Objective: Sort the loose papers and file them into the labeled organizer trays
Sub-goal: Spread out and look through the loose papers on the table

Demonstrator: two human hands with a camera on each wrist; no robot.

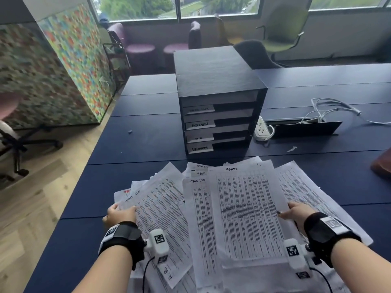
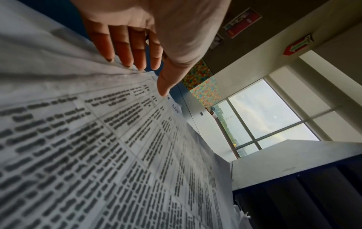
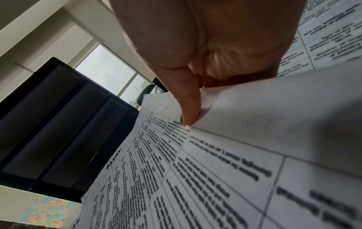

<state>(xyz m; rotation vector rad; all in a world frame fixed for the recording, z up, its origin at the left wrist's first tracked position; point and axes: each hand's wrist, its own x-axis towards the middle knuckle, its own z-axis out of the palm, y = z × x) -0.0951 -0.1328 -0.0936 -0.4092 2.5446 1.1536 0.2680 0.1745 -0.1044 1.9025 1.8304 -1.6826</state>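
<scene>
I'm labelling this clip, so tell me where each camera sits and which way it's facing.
Head: high, looking down over the loose papers to the organizer; both forearms and hands show.
Left wrist: low, along the left hand, straight fingers on a sheet's edge.
Right wrist: low, along the right hand, thumb pinching the ADMIN sheet.
Shared: both wrist views also catch the organizer and windows.

- Head cam: high, looks fwd and down over the desk (image 1: 148, 144); whole spread of papers (image 1: 243, 208) plus black organizer (image 1: 218, 98) in view.
- L wrist cam: rolled sideways, v. close above papers (image 2: 98, 155), looks along left hand (image 2: 152, 31) toward windows.
- R wrist cam: also rolled, v. close, past right hand (image 3: 215, 38).
- Shared by all 3: papers, organizer.
</scene>
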